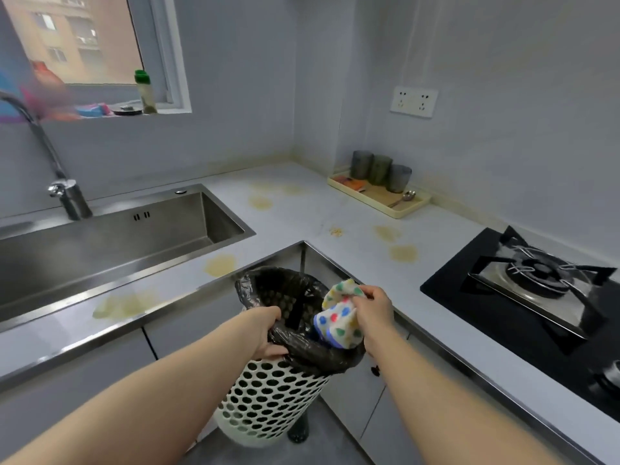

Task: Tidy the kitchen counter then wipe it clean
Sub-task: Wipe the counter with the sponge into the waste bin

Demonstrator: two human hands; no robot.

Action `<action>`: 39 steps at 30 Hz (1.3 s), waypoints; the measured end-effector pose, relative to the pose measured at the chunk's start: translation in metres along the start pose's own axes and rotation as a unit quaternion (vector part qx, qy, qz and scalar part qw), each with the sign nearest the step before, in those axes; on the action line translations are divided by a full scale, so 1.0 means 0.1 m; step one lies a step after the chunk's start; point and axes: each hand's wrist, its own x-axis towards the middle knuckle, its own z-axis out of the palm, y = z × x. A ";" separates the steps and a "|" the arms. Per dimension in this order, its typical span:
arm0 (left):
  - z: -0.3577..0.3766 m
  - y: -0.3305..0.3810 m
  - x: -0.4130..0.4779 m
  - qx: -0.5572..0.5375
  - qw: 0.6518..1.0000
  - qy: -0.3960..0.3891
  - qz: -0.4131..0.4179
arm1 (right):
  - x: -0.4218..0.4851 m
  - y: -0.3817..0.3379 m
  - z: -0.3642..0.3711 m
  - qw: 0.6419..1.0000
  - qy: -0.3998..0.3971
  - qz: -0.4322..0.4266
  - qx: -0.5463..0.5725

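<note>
**Cloth held over the open bin, counter stains not yet wiped**

Left of the bin (268, 397) and above it, yellow stains (219, 265) mark the counter (302, 209) in front of the sink (100, 243), so we judge the wiping is not done.

Our left hand (268, 330) clenches the bin's near-left rim, fingers curled over the black liner (278, 286). The bin looks tilted toward the right. If this grip slides on the slick plastic, the liner could pull off the rim or the bin could tip further.

Directly above the bin's mouth, at its right side, hangs the dotted cloth (339, 317). It is bunched, and its long axis runs close to upright, with the top end at our fingers and the lower end pointing down into the liner and touching, or nearly touching, its inner edge.

Our right hand (375, 313) pinches the cloth's top between thumb and fingertips. That is a light hold, and if it loosens, the cloth falls among the rubbish. Shaking it hard could throw crumbs past the rim onto the floor.

Further right of the bin and beyond it, more stains lie on the counter. Dragging the cloth there could smear them toward the tray (411, 209) of cups (379, 169), or carry grease onto the hob (523, 290) at the bin's far right.
</note>
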 end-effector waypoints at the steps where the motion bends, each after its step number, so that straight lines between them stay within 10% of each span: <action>1: 0.04 0.09 0.08 0.005 1.000 -0.007 0.006 | 0.10 -0.04 0.04 1.000 0.002 0.001 0.003; 17: 0.36 1.14 1.15 0.017 0.998 0.051 0.021 | 1.90 -0.50 0.24 0.995 -0.100 0.025 0.009; 30: 0.43 1.51 1.37 -0.133 0.989 0.036 -0.061 | 2.78 -1.36 0.35 0.988 0.024 -0.072 0.133; 39: 0.31 1.54 1.52 -0.159 0.983 0.016 -0.090 | 3.29 -1.33 0.60 0.990 0.008 -0.130 -0.053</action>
